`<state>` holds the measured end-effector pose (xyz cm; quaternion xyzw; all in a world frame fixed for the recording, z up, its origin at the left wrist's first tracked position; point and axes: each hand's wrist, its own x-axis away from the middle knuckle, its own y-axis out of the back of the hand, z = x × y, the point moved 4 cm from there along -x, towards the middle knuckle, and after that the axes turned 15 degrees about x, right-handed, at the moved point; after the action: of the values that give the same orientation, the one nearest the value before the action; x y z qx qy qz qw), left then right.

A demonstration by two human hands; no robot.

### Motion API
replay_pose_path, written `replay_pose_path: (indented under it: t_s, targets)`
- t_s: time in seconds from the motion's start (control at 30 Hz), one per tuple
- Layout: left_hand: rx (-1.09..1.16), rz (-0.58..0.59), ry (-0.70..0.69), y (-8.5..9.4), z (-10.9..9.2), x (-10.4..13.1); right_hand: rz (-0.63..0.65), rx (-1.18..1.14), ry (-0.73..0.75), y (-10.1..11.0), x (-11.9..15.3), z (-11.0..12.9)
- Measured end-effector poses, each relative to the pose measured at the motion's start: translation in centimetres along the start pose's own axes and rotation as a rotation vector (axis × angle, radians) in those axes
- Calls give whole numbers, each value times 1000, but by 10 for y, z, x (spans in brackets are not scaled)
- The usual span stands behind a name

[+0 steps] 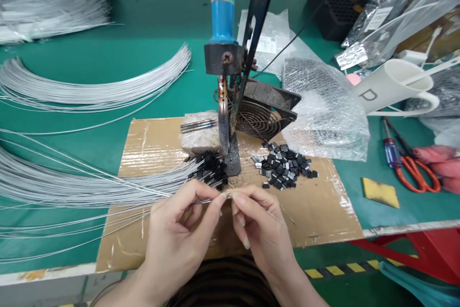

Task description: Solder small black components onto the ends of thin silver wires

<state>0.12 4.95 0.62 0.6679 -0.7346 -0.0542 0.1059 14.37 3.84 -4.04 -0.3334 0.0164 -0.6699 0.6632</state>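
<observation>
Both hands meet above the front of the cardboard sheet (pixel 323 216). My left hand (pixel 179 235) is closed, pinching a thin grey wire (pixel 204 200) between thumb and forefinger. Fingertips of my right hand (pixel 260 225) are pinched together at the wire's end, touching the left fingertips; a thin metallic strand (pixel 275 216) sticks out past the right fingers. The exact piece between the right fingertips is too small and covered to make out. Just beyond the hands, a bundle of grey wires (pixel 143 185) ends in black connectors (pixel 212 168). A pile of loose black connectors (pixel 283 165) lies to the right.
A blue-handled soldering iron (pixel 223 19) stands clamped upright, its tip pointing down beyond my hands. Behind it sits a black fan (pixel 258 115). More grey wires (pixel 97 89) lie left. At right are bubble wrap (pixel 323 106), a white mug (pixel 384 86), scissors (pixel 419 173) and a yellow sponge (pixel 380 192).
</observation>
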Motion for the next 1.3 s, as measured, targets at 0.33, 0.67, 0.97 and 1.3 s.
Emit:
replay_pose_path:
  t_s: [0.33,0.67,0.97,1.3]
  targets:
    - [133,-100,-65,-4,10,4,-31,-14,23,-4,4,-2]
    - [173,-157,-49,-1,0,-3,-20,149,113,3,2,-2]
    - [131,-131,-81,-1,-1,-2,-30,179,135,2,5,-1]
    - [79,-117,-144,-1,4,3,-34,190,126,5,4,2]
